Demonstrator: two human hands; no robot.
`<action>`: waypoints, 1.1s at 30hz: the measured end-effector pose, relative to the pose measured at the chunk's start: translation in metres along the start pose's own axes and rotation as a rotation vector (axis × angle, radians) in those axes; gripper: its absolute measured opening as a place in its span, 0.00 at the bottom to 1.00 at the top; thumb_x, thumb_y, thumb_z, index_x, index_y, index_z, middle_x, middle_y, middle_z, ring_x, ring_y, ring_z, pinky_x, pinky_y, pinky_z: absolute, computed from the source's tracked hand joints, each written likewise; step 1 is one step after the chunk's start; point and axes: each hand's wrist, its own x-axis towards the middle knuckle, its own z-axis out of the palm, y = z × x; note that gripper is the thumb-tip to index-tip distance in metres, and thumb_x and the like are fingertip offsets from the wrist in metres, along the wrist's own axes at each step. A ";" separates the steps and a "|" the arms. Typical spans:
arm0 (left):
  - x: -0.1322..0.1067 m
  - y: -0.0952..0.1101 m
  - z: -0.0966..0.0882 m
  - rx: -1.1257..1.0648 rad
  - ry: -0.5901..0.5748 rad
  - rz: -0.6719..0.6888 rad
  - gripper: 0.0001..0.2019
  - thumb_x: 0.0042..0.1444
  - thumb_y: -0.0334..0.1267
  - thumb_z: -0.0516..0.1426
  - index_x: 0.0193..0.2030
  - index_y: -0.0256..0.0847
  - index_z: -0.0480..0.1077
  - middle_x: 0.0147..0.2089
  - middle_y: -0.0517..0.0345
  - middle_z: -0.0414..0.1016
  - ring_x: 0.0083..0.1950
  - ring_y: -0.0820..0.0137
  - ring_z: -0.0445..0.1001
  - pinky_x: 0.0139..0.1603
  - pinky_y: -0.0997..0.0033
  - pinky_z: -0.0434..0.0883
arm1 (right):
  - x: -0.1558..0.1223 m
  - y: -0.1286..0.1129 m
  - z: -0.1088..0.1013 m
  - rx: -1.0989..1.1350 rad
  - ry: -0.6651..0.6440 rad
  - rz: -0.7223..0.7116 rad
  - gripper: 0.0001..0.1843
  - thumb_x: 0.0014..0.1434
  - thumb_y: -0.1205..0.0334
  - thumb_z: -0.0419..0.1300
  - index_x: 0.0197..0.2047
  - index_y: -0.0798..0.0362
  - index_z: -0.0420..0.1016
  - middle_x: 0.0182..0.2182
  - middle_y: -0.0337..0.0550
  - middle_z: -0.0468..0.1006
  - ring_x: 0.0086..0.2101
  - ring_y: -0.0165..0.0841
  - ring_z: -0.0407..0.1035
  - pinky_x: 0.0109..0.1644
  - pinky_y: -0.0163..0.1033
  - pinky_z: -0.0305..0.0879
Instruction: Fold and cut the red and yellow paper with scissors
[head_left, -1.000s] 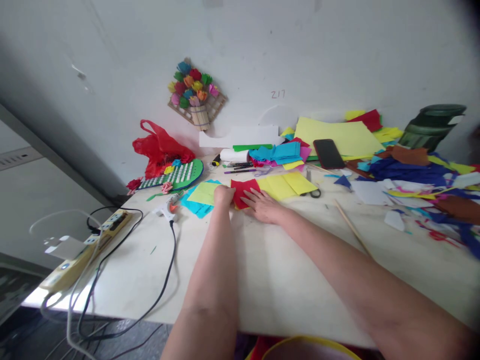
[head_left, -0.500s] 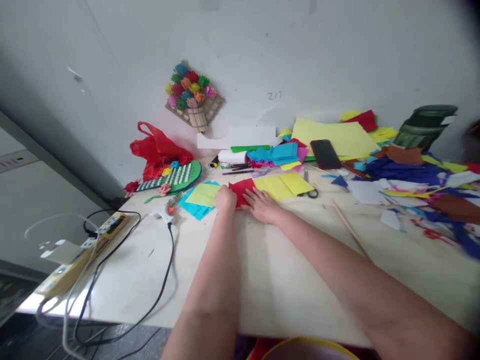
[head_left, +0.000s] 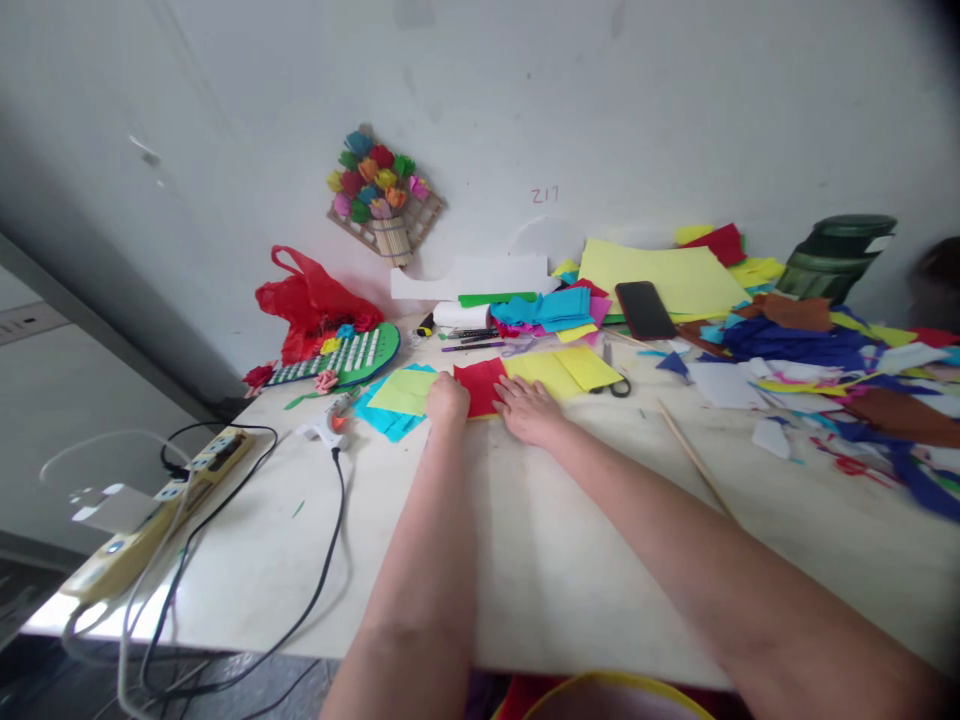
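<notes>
A red paper square (head_left: pixel 480 385) lies on the pale table (head_left: pixel 525 560) between lime-green paper (head_left: pixel 401 390) and yellow sheets (head_left: pixel 566 368). My left hand (head_left: pixel 448 398) rests on the red paper's left edge with its fingers curled down onto it. My right hand (head_left: pixel 527 410) lies flat with fingers stretched out, pressing on the paper's right side. Both forearms reach forward from the near edge.
Scissors (head_left: pixel 616 380) lie by the yellow sheets, a black phone (head_left: pixel 643 310) behind them. Paper scraps (head_left: pixel 840 370) cover the right side, with a wooden stick (head_left: pixel 694 460) near my right arm. A glue gun (head_left: pixel 326 425), its cable and a power strip (head_left: pixel 161 495) sit left. A red bag (head_left: pixel 315 300) stands by the wall.
Both hands stay on the red paper with hardly any shift. The view has drifted slightly, so everything sits a little further left and lower.
</notes>
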 end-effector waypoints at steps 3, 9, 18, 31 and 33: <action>0.001 -0.001 0.001 0.013 -0.009 0.020 0.10 0.52 0.36 0.53 0.41 0.36 0.68 0.44 0.35 0.72 0.48 0.51 0.70 0.44 0.57 0.63 | 0.000 -0.001 0.000 -0.002 0.035 -0.002 0.29 0.61 0.54 0.36 0.63 0.54 0.52 0.64 0.41 0.47 0.62 0.37 0.40 0.61 0.51 0.35; 0.001 -0.002 0.001 0.047 -0.011 0.042 0.10 0.53 0.37 0.52 0.41 0.36 0.68 0.43 0.37 0.72 0.47 0.52 0.70 0.44 0.58 0.64 | 0.004 0.007 -0.007 0.060 0.243 0.029 0.23 0.62 0.60 0.39 0.48 0.56 0.71 0.50 0.49 0.71 0.49 0.38 0.62 0.54 0.43 0.52; -0.004 0.004 -0.001 0.257 -0.051 0.028 0.13 0.56 0.36 0.48 0.46 0.39 0.66 0.48 0.43 0.71 0.47 0.59 0.71 0.43 0.64 0.66 | 0.011 0.010 -0.010 -0.024 0.426 -0.020 0.26 0.60 0.60 0.43 0.58 0.60 0.60 0.62 0.48 0.51 0.60 0.41 0.44 0.60 0.48 0.39; 0.002 -0.001 0.004 0.250 -0.035 0.033 0.13 0.55 0.35 0.47 0.46 0.38 0.66 0.47 0.43 0.72 0.46 0.60 0.72 0.42 0.65 0.67 | 0.006 -0.001 0.001 -0.015 -0.039 -0.081 0.37 0.59 0.42 0.29 0.65 0.55 0.46 0.65 0.42 0.42 0.63 0.37 0.34 0.62 0.50 0.31; 0.002 0.000 0.003 0.247 -0.035 0.026 0.14 0.56 0.36 0.47 0.46 0.38 0.66 0.48 0.43 0.71 0.46 0.60 0.72 0.42 0.65 0.67 | 0.006 -0.002 -0.001 -0.017 -0.045 -0.071 0.38 0.59 0.41 0.29 0.65 0.55 0.46 0.65 0.43 0.42 0.63 0.38 0.34 0.62 0.50 0.31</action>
